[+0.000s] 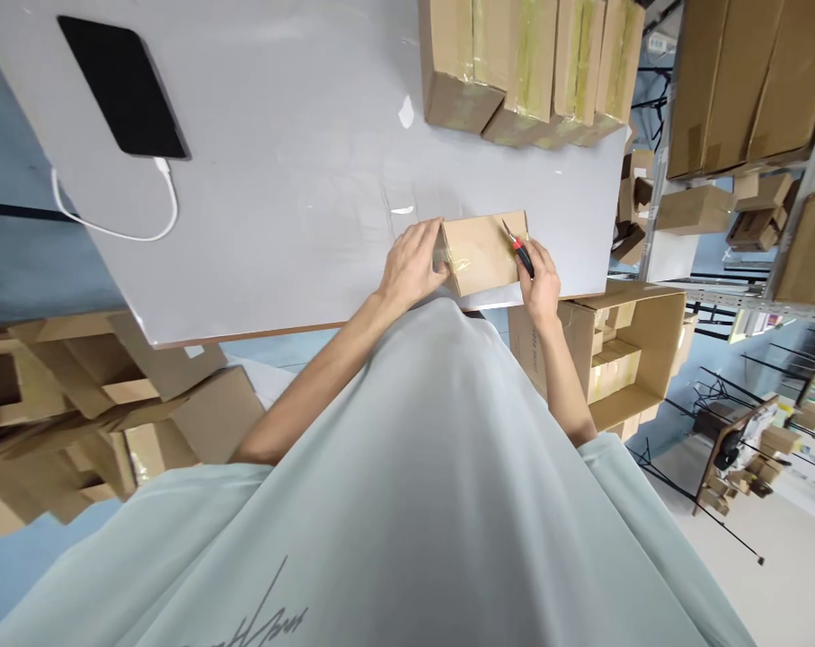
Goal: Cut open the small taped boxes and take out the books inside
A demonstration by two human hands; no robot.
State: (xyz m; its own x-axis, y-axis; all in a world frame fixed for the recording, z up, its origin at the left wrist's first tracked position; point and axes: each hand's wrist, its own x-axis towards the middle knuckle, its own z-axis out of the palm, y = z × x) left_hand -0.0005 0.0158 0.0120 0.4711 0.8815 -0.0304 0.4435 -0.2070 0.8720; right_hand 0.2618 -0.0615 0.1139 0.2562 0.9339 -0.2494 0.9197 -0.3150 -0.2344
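Observation:
A small cardboard box (485,255) lies near the front edge of the table, right in front of my body, with clear tape on its left end. My left hand (413,261) grips that left end, fingers along the far side and thumb nearer to me. In my right hand (540,280) is a craft knife (523,258) with a red and black handle. Its thin pointed tip reaches over the right part of the box's upper face. Whether the tip touches the cardboard I cannot tell. The fingers of my right hand also rest by the box's right end.
Several taped boxes (491,81) stand in a row at the table's far right. A black phone (124,85) with a white cable (171,202) lies far left. Open cartons (110,386) sit lower left. Beside my right arm, a large carton (650,350) holds smaller boxes. Shelves are at right.

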